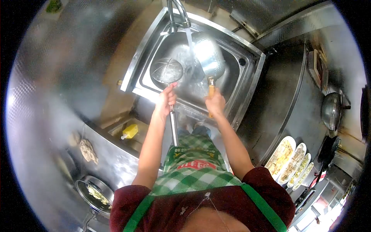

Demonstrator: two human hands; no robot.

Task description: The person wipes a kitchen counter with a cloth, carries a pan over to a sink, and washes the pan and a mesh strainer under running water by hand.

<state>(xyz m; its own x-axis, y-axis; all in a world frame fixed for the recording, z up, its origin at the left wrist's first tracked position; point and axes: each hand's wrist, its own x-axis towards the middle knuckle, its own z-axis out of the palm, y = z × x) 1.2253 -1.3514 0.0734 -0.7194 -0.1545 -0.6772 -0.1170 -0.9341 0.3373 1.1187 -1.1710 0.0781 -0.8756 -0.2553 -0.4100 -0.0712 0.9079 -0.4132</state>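
Note:
My left hand [167, 98] is closed round the metal shaft of a wire strainer [167, 70], whose round mesh basket is over the left side of the steel sink [239, 91]. The strainer's steel handle points back toward my apron. In my right hand [215, 103] is the wooden handle of a wide metal cleaver [209, 56], its shiny blade over the right half of the basin. Water runs from the faucet [181, 15] between the two tools, close to the blade's left side.
At the lower right, several oval dishes of food [281, 157] stand beside a wok [331, 110]. A yellow bottle [130, 131] lies left of my left forearm. Farther left are a crumpled cloth [88, 151] and a pan with food [94, 194].

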